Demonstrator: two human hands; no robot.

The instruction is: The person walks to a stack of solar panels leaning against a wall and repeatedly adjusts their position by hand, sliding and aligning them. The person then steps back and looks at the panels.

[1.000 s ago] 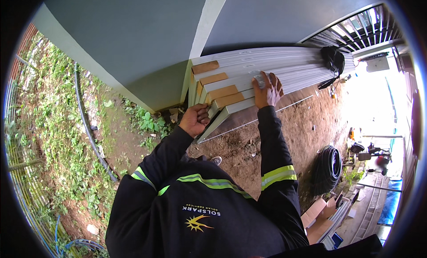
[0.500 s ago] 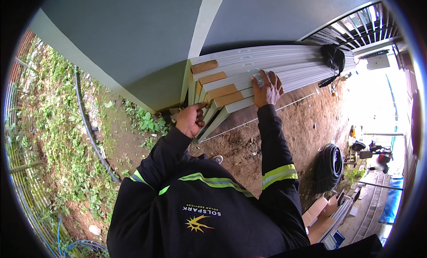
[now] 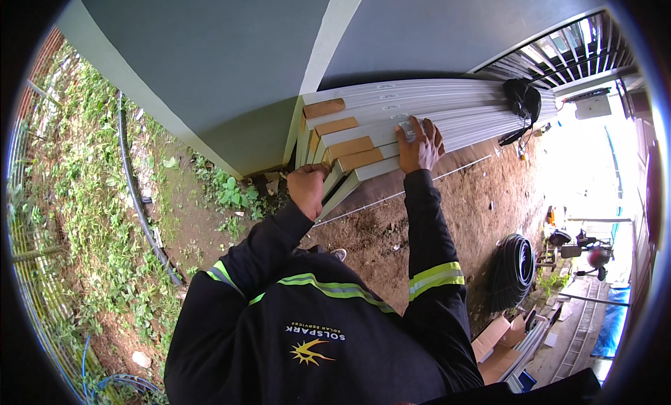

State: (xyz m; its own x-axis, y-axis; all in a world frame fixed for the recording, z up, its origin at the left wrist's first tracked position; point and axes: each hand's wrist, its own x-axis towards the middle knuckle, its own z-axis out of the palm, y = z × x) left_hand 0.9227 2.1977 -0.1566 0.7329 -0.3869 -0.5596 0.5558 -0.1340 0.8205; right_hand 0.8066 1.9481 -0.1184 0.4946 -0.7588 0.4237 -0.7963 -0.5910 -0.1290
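Observation:
Several long, flat silver-framed panels (image 3: 461, 115) stand stacked on edge along a grey wall, with brown cardboard corner pieces (image 3: 349, 146) on their near ends. My left hand (image 3: 307, 187) is closed at the front corner of the nearer panels, its fingertips partly hidden against a cardboard piece. My right hand (image 3: 419, 145) rests further along the top edges, fingers bent over a panel frame near small pale labels. A black bag-like bundle (image 3: 521, 101) hangs over the far part of the stack.
The grey wall (image 3: 419, 27) rises behind the stack. Weeds (image 3: 91, 195) and a black pipe (image 3: 143, 216) lie at left. On the dirt at right are a coiled black hose (image 3: 510, 272), cardboard and metal lengths (image 3: 510, 342), a ladder (image 3: 587, 321) and a blue tarp (image 3: 609, 321).
My left hand has turned, showing more of its back, with its fingers now more hidden at the panel corner. My right hand stays on the top edges with only slight movement.

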